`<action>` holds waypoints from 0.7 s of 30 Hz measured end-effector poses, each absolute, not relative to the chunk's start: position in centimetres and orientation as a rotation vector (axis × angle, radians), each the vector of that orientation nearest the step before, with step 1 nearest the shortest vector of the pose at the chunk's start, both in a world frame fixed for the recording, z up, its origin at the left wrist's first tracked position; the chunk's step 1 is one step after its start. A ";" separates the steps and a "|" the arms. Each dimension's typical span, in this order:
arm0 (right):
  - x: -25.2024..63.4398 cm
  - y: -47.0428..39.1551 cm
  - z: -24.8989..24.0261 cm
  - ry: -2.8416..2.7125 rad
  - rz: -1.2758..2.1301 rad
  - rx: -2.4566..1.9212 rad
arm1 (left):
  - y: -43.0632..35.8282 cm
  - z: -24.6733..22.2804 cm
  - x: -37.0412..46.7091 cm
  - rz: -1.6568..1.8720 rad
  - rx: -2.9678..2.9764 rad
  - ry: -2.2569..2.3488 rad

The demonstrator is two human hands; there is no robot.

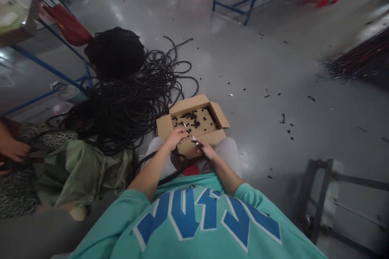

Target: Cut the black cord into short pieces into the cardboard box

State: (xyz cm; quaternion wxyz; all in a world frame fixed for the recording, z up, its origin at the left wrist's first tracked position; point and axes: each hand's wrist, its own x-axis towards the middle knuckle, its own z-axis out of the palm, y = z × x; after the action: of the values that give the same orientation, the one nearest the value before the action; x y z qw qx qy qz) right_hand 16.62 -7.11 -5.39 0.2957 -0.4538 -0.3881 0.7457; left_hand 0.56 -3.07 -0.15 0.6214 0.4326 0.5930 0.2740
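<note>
My right hand (207,151) is closed around a pair of scissors (193,139), with the blades pointing up and to the left. Beside the blades, my left hand (176,138) pinches the end of a black cord (174,176). More of this cord loops across my lap. Both hands are over the near side of an open cardboard box (219,134) between my knees. Many short black pieces (194,119) lie scattered inside it. Whether the blades touch the cord is too small to make out.
A large tangle of black cord (130,101) and a dark round bundle (115,52) lie at left. Another person's hand (15,149) is at far left. Blue metal frames (234,10) stand ahead, and a metal rack (325,198) at right. Black scraps dot the floor.
</note>
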 end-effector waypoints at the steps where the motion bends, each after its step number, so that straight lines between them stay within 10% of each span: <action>1: 16.6 -7.2 -5.3 -1.032 1.977 -1.214 | -3.0 -0.2 0.4 0.626 0.994 1.363; 21: 16.2 -7.5 -5.1 -0.898 2.025 -1.264 | -1.2 -3.2 -1.9 0.579 1.488 1.558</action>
State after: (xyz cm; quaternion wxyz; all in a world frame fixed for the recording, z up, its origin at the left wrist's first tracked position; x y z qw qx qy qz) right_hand 16.16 -7.53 -5.06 0.2914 -0.4740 -0.3368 0.7596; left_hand -1.88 -1.15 -3.21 0.4399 0.5991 0.6272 0.2329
